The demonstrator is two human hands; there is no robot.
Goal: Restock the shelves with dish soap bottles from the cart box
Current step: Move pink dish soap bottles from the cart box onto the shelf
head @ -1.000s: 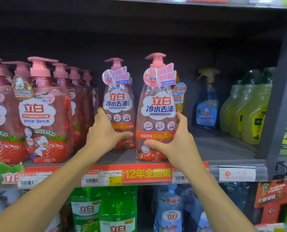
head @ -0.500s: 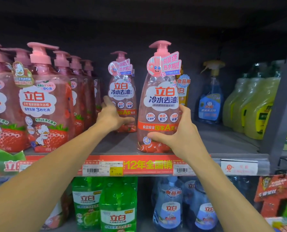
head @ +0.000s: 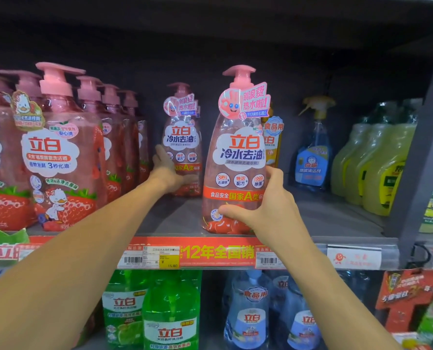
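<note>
Two pink pump dish soap bottles stand on the grey shelf (head: 175,221). The front bottle (head: 238,157) sits at the shelf's front edge, and my right hand (head: 266,210) grips its lower right side with thumb and fingers curled round it. The rear bottle (head: 182,137) stands deep on the shelf; my left hand (head: 168,173) holds its lower left side, thumb across the front. The cart box is out of sight.
A row of pink strawberry soap bottles (head: 58,147) fills the shelf's left. A blue spray bottle (head: 314,152) and yellow-green bottles (head: 377,162) stand at the right by a grey upright (head: 422,147). Green and blue bottles line the shelf below.
My left hand has pushed the rear bottle further back into the shelf. My right hand keeps its grip on the front bottle, which stays at the front edge.
</note>
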